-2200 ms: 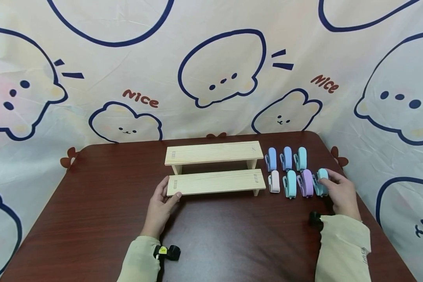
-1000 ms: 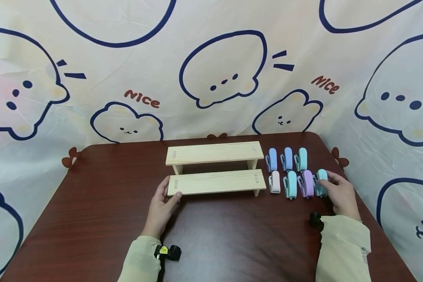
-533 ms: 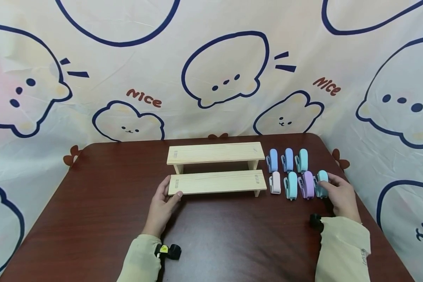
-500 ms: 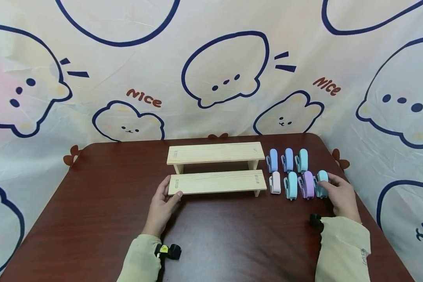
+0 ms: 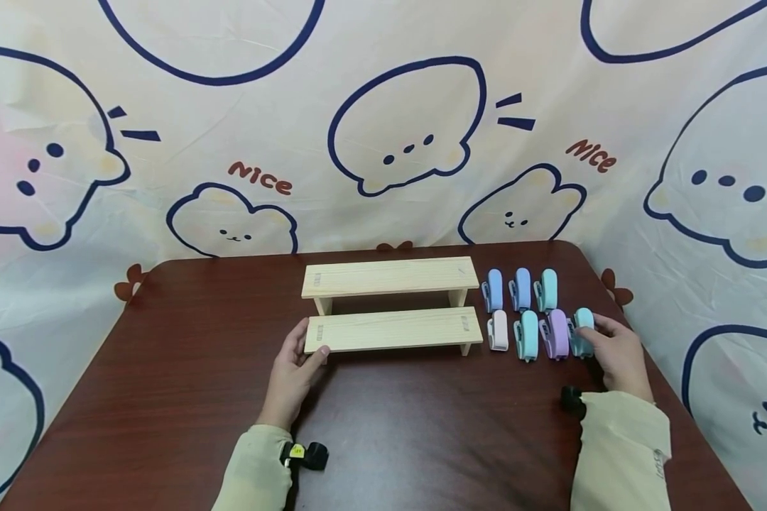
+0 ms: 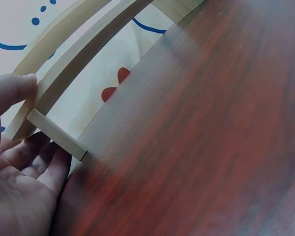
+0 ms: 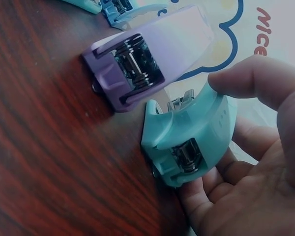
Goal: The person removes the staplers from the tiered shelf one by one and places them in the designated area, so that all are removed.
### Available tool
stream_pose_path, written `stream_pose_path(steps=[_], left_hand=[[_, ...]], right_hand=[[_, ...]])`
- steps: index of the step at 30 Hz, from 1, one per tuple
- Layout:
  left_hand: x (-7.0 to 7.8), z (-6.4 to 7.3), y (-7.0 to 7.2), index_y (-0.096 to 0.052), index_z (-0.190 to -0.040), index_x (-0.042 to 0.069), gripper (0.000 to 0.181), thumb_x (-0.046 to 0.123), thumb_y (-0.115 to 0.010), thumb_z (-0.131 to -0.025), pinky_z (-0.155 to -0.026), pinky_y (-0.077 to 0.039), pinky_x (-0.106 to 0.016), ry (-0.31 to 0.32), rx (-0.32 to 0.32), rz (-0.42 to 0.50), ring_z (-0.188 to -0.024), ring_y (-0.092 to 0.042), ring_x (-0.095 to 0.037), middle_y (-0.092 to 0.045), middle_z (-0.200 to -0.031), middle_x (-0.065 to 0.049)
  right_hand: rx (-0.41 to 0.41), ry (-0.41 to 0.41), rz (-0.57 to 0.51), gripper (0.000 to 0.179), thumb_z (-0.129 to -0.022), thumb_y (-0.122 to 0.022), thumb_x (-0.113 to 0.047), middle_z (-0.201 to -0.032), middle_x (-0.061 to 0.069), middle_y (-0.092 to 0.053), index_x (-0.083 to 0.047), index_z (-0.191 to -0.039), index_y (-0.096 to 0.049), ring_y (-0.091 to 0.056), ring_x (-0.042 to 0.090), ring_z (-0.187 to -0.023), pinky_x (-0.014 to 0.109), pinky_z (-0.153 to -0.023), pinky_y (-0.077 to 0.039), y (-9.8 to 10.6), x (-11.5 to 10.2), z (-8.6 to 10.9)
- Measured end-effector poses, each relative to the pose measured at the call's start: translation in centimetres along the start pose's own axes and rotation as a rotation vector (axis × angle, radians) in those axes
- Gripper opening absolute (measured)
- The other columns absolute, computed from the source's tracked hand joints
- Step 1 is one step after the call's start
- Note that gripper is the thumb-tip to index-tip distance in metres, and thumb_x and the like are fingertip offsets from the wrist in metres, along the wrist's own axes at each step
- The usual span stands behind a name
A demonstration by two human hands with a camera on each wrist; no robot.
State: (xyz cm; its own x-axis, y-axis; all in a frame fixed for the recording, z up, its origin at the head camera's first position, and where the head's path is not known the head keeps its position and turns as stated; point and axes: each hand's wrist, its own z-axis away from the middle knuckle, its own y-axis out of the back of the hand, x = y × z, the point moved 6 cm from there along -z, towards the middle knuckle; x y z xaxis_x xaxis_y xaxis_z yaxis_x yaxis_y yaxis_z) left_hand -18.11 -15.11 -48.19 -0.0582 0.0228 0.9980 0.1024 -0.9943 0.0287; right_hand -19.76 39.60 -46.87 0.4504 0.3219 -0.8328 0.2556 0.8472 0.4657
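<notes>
A low wooden shelf board [image 5: 393, 331] on short legs stands in front of a taller one [image 5: 388, 277]. My left hand [image 5: 292, 374] grips the front board's left end. In the left wrist view, the thumb presses its edge and the fingers [image 6: 54, 167] curl behind the leg [image 6: 58, 135]. My right hand [image 5: 620, 355] pinches a teal hole punch [image 5: 584, 332], the rightmost in the front row. In the right wrist view, the thumb lies on its curved top and the fingers are behind it. A purple hole punch [image 7: 157, 54] stands beside it.
Two rows of hole punches stand right of the shelves: a white one [image 5: 498, 331] and a light teal one [image 5: 526, 336] in front, two blue ones and a mint one [image 5: 547, 289] behind. The brown table [image 5: 185, 397] meets a printed curtain [image 5: 230, 128] behind.
</notes>
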Motion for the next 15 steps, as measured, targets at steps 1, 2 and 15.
stream_pose_path(steps=[1, 2, 15], left_hand=[[0.0, 0.0, 0.0, -0.027, -0.159, 0.012, 0.072, 0.006, -0.065, -0.098, -0.083, -0.052, -0.017, 0.003, 0.002, 0.004, -0.113, -0.057, -0.008, -0.04, -0.157, -0.01], [-0.1, 0.0, 0.0, -0.027, -0.159, 0.012, 0.072, 0.006, -0.065, -0.098, -0.083, -0.052, -0.017, 0.006, 0.002, 0.008, -0.112, -0.058, -0.008, -0.041, -0.157, -0.01], [0.5, -0.7, 0.3, -0.032, -0.157, 0.012, 0.066, 0.012, -0.064, -0.099, -0.107, -0.041, -0.028, -0.033, 0.038, -0.057, -0.142, -0.039, -0.023, -0.036, -0.159, -0.008]], right_hand=[[0.001, -0.001, -0.002, 0.068, -0.099, -0.058, -0.039, -0.158, 0.024, -0.031, -0.008, -0.155, -0.037, -0.039, 0.036, -0.124, 0.051, -0.099, -0.048, 0.0, 0.0, 0.0], [0.002, -0.004, -0.009, 0.068, -0.099, -0.058, -0.039, -0.159, 0.024, -0.029, -0.008, -0.156, -0.036, -0.038, 0.037, -0.126, 0.054, -0.103, -0.046, 0.0, 0.0, 0.0], [0.197, 0.036, -0.175, 0.07, -0.095, -0.066, -0.043, -0.165, 0.003, -0.024, -0.021, -0.156, -0.04, -0.022, 0.026, -0.149, 0.051, -0.118, -0.028, 0.5, -2.5, 1.0]])
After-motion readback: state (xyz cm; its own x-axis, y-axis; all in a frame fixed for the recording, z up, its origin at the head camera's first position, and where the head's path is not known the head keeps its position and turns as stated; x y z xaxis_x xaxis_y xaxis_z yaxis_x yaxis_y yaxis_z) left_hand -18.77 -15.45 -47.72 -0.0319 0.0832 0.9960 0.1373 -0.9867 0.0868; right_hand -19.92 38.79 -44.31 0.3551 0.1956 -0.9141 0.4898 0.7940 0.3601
